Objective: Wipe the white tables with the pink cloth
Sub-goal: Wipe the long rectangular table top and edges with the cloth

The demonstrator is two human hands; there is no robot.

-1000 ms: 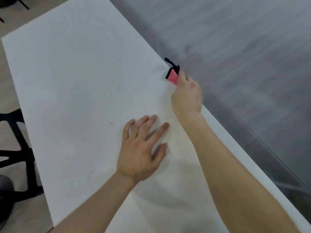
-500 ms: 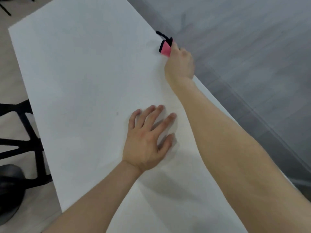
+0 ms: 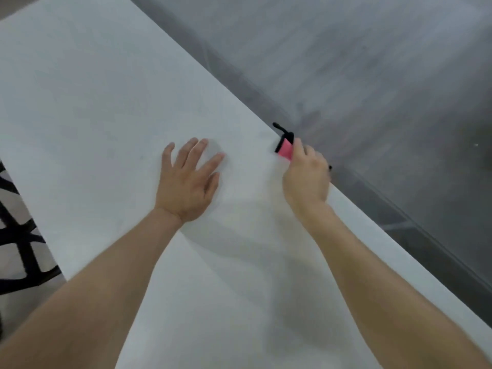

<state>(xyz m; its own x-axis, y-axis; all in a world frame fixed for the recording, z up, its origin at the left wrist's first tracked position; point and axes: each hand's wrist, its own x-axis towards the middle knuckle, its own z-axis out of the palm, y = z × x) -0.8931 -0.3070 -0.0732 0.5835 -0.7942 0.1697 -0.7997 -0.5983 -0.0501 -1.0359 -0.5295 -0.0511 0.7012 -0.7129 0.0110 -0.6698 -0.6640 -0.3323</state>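
We draw our right hand [image 3: 306, 179], clutching the pink black-edged cloth [image 3: 285, 151], back along the white table [image 3: 106, 102] edge, continuing the wipe; left hand [image 3: 186, 187] rests flat.

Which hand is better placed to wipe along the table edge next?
The right hand: it grips the pink cloth at the edge of the white table. The left hand lies flat on the table, empty.

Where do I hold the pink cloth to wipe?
Grip the near end of the pink cloth, coming from above and behind, as the right hand does. It is folded small and sits at the right edge of the white table, so fingers curled over that end leave the front free to rub.
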